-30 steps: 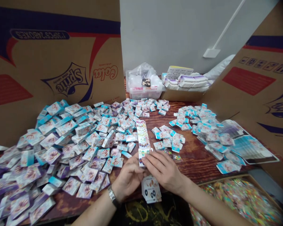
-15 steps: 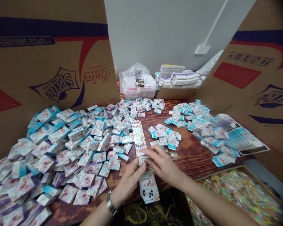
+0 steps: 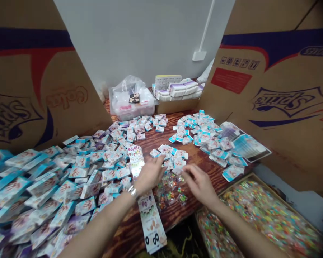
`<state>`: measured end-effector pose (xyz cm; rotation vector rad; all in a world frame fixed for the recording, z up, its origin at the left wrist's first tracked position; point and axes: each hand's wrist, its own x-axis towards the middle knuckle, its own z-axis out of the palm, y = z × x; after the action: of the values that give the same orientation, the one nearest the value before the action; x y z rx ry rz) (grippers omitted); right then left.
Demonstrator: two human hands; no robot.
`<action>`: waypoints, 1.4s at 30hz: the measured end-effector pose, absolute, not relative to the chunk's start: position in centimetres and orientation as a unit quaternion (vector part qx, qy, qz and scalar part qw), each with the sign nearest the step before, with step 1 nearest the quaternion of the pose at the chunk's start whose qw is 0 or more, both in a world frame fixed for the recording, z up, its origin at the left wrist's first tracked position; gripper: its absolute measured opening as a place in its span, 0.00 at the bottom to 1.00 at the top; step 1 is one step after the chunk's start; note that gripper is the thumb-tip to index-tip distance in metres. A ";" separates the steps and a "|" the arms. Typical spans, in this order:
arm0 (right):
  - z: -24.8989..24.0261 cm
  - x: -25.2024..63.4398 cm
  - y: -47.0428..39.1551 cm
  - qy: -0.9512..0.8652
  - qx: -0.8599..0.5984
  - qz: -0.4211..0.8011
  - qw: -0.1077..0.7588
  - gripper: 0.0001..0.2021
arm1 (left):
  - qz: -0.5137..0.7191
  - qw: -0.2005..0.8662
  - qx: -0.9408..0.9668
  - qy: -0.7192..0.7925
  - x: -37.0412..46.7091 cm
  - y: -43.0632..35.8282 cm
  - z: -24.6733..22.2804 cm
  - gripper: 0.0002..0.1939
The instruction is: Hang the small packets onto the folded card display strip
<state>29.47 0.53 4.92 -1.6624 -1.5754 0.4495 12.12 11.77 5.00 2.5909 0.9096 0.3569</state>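
My left hand [image 3: 151, 173], with a metal watch at the wrist, reaches over the printed strips [image 3: 152, 224] to the near side of a cluster of small blue-and-white boxes [image 3: 168, 150]. Its fingertips are partly hidden behind the hand. My right hand [image 3: 200, 184] is at the right of that cluster, fingers curled, thumb and forefinger at a pale box [image 3: 178, 165]. Small clear packets of colourful pieces [image 3: 171, 188] lie on the table between my hands. The strips lie lengthwise, their near end at the table edge.
A large heap of small boxes [image 3: 78, 172] covers the left. More boxes [image 3: 204, 132] lie at the right beside a bagged stack of flat cartons [image 3: 242, 141]. A carton of colourful packets [image 3: 269, 211] stands lower right. Behind are a plastic tub [image 3: 131, 107] and large cardboard boxes [image 3: 280, 93].
Both hands have left the printed strips and moved to the box cluster and packets. The strips now lie on the table. The view has turned to the right.
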 end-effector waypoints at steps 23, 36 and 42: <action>-3.6 34.4 1.4 -0.798 -0.586 0.095 0.103 0.08 | 0.359 0.550 0.645 0.391 12.6 13.7 6.3 0.14; 3.5 31.5 0.3 -0.628 -0.657 0.260 0.327 0.11 | 0.387 0.808 0.268 0.354 5.5 6.4 5.6 0.27; 9.4 25.3 0.8 -0.752 -0.507 0.214 0.362 0.08 | 0.385 0.804 0.299 0.341 3.4 5.0 5.4 0.24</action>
<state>25.34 0.80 9.41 -1.3055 -1.9378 0.5521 3.35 5.00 5.45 0.6405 0.7313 0.8252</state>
